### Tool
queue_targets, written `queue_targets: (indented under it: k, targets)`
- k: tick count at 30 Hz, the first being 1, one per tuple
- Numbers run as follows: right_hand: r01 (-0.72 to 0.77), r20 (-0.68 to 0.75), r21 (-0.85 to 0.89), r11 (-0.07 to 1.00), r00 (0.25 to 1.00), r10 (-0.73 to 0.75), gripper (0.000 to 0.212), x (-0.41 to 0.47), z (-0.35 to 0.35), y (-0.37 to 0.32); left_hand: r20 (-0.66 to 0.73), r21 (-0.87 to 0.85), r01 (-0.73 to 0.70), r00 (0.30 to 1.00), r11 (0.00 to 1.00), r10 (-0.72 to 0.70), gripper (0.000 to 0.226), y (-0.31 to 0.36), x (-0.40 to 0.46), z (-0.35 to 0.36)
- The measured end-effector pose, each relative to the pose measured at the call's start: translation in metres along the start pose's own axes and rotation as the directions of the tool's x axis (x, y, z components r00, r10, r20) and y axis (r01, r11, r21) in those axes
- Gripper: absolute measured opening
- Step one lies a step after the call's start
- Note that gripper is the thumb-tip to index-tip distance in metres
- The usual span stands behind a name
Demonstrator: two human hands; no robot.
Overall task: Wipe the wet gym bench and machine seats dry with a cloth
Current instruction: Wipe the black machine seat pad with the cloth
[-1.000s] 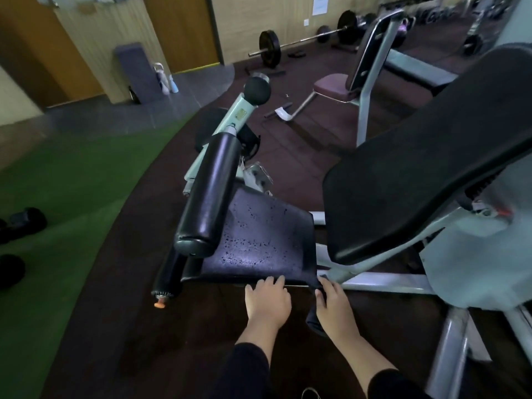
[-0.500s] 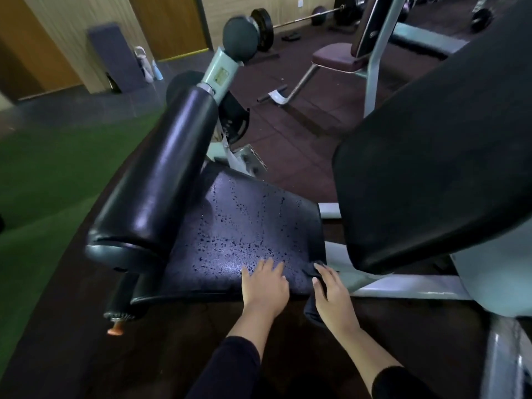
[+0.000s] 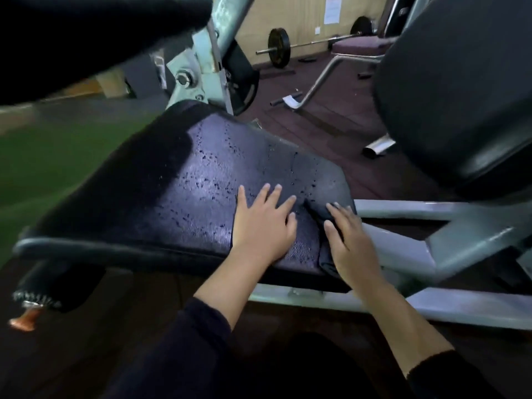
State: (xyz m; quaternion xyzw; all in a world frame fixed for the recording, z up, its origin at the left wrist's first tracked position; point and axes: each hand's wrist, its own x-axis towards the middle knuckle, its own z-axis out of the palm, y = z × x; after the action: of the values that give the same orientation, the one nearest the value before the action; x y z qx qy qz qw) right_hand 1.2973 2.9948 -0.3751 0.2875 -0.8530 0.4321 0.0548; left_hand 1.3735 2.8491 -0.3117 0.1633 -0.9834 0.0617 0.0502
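Left hand (image 3: pixel 263 226): fingers straight and spread, palm flat on the near right part of the machine seat (image 3: pixel 178 197). It grips nothing; it only presses on the pad.

Right hand (image 3: pixel 352 243): fingers extended and lying together over a dark cloth (image 3: pixel 322 214), thumb out on the left edge of the cloth. From my feed the fingers look flat on it rather than curled round it. The cloth is bunched at the seat's near right corner, partly draped over the edge; its lower end hangs just under the wrist. The two hands are close but apart, a strip of wet pad between them.

The seat pad is dark, tilted, and beaded with water drops (image 3: pixel 210 180) across the middle and toward the far right edge. The left side of the pad sits in shadow, and I cannot tell if it is wet there.

Both forearms are bare to dark sleeves (image 3: pixel 198 335) near the bottom of the view.

Around it: a black roller pad (image 3: pixel 86 36) blurred at top left, a grey metal frame (image 3: pixel 403 254) running right under the seat, a large black backrest (image 3: pixel 460 96) at upper right. Farther back, a barbell (image 3: pixel 288 48) on the dark floor by the wall, green turf (image 3: pixel 57 156) at left, an orange knob (image 3: pixel 24 321) at lower left.
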Motion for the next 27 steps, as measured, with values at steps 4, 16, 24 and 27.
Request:
queue_targets:
  k: [4, 16, 24, 27]
  targets:
    - [0.047, 0.031, 0.005, 0.999, 0.998, -0.047, 0.044, -0.005, -0.006, 0.006, -0.029, 0.015, 0.003, 1.000, 1.000, -0.003, 0.052, 0.002, 0.001, -0.001]
    - [0.088, -0.037, 0.021, 0.996, 0.995, -0.087, 0.046, -0.010, -0.004, 0.008, -0.006, 0.048, -0.080, 0.997, 0.996, 0.080, 0.055, -0.019, 0.008, -0.003]
    - [-0.055, 0.041, -0.036, 0.998, 0.998, 0.057, 0.043, 0.006, -0.004, 0.002, -0.026, 0.034, -0.094, 0.995, 0.995, 0.095, 0.055, -0.019, 0.009, 0.002]
    - [-0.025, 0.090, -0.165, 0.986, 0.995, 0.041, 0.057, 0.026, 0.009, -0.006, -0.020, -0.009, -0.075, 0.997, 0.997, 0.075, 0.054, -0.018, 0.010, -0.001]
